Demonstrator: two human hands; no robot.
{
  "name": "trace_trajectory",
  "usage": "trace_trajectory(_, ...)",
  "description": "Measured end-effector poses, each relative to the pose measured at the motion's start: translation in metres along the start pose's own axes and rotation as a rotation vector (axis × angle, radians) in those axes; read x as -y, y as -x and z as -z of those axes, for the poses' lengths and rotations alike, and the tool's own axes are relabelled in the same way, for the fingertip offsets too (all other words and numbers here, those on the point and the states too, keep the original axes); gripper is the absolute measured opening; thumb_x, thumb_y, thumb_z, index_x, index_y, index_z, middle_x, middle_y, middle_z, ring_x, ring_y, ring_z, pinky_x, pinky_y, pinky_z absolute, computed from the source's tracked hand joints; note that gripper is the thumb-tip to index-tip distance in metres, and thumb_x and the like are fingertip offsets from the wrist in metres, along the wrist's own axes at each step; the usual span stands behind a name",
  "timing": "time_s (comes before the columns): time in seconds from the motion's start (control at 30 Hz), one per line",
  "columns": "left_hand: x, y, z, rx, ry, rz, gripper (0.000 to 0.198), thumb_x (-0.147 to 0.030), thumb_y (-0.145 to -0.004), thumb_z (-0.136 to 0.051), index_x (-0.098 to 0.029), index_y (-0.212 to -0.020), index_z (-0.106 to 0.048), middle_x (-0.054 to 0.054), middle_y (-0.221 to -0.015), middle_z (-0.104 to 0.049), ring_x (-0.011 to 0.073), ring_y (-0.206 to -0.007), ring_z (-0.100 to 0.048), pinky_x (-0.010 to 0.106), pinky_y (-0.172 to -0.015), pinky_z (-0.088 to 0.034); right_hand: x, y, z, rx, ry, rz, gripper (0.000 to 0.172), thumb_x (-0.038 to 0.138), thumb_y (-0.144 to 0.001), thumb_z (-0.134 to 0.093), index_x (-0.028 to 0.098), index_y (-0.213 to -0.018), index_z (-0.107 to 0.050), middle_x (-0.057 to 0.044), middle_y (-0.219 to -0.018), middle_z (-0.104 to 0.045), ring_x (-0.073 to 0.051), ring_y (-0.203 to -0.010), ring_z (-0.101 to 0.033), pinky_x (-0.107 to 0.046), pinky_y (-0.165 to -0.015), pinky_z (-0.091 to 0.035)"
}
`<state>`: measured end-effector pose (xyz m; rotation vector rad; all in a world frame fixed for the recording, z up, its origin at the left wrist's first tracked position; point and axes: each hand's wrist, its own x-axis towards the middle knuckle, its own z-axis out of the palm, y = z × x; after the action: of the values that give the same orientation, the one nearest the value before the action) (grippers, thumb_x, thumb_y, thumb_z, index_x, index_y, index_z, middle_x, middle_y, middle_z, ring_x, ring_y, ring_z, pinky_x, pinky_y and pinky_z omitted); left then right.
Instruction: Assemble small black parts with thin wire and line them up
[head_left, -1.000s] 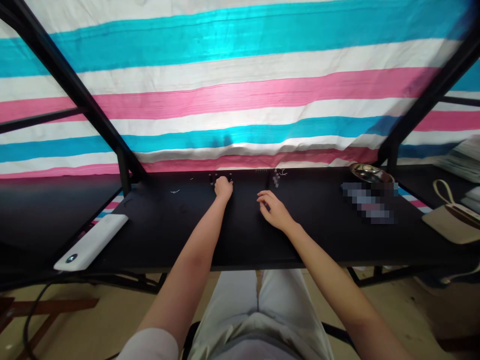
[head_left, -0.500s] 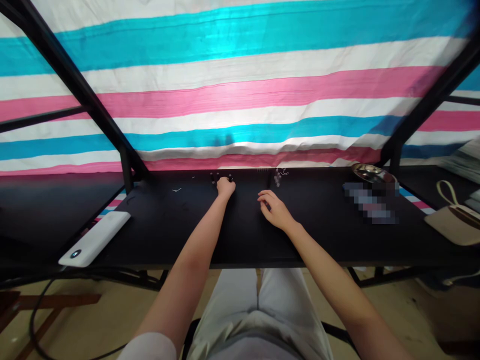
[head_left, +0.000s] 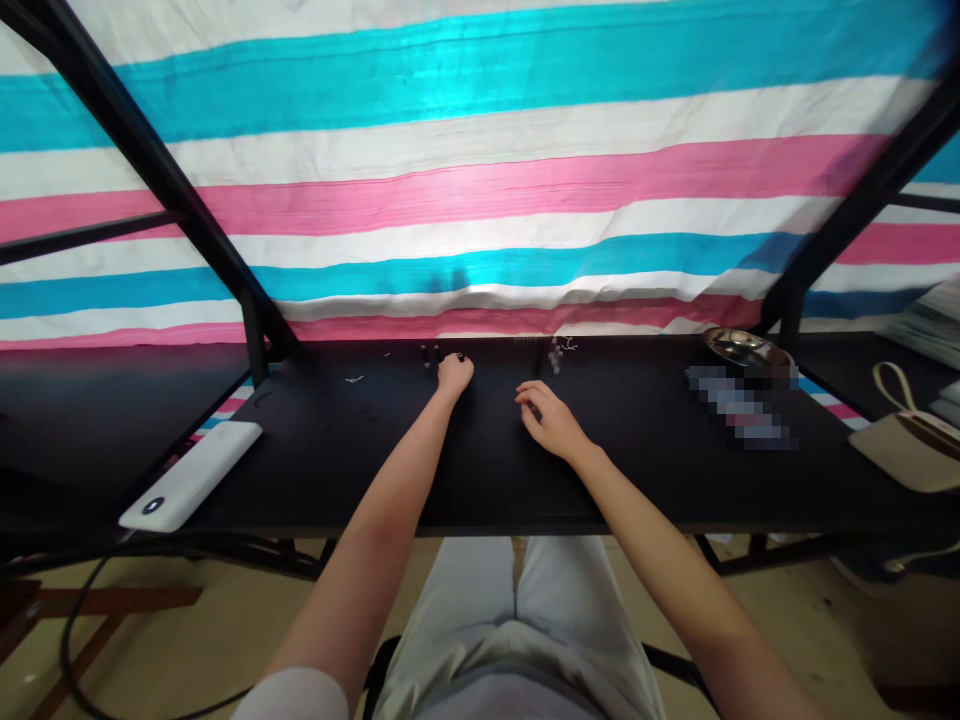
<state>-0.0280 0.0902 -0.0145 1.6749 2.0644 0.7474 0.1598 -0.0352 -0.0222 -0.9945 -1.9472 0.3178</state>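
My left hand (head_left: pixel 454 373) reaches to the far edge of the black table (head_left: pixel 360 450) with its fingers curled among several small dark parts (head_left: pixel 430 355); what it grips is too small to name. My right hand (head_left: pixel 546 418) rests on the table nearer to me, its fingers loosely bent and apart, holding nothing. A cluster of tiny pale beads or parts (head_left: pixel 555 355) lies just beyond the right hand, near the back edge.
A white power bank (head_left: pixel 191 475) lies at the table's left front corner. A metal dish (head_left: pixel 742 347) stands at the back right, and a beige bag (head_left: pixel 904 440) lies at the far right. Black frame posts (head_left: pixel 251 340) rise at both sides before a striped cloth.
My left hand has slid slightly to the right along the back edge. My right hand has stayed in place.
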Motion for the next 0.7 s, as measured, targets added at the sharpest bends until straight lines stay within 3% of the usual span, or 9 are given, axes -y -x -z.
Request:
trace_trajectory(0.3, -0.005, -0.002, -0.002, 0.0, -0.064, 0.013, 0.038, -0.019, -0.078, -0.053, -0.007, -0.114, -0.047, 0.023, -0.11, -0.06, 0.0298, -0.104, -0.058, 0.034, -0.084, -0.044, -0.001, 0.0, 0.0, 0.005, 0.024, -0.007, 0.017, 0.016, -0.081, -0.043, 0.02, -0.091, -0.055, -0.009, -0.106, -0.055, -0.017, -0.085, -0.058, -0.031, -0.076, -0.049)
trace_trajectory(0.7, -0.01, -0.001, 0.003, 0.023, -0.17, 0.065, 0.031, -0.02, -0.079, -0.054, -0.011, -0.108, -0.054, 0.021, -0.112, -0.059, 0.0292, -0.104, -0.058, 0.034, -0.081, -0.046, -0.001, 0.0, 0.001, -0.004, 0.022, -0.004, 0.017, 0.017, -0.081, -0.043, 0.021, -0.091, -0.056, -0.009, -0.108, -0.054, -0.016, -0.084, -0.059, -0.031, -0.076, -0.049)
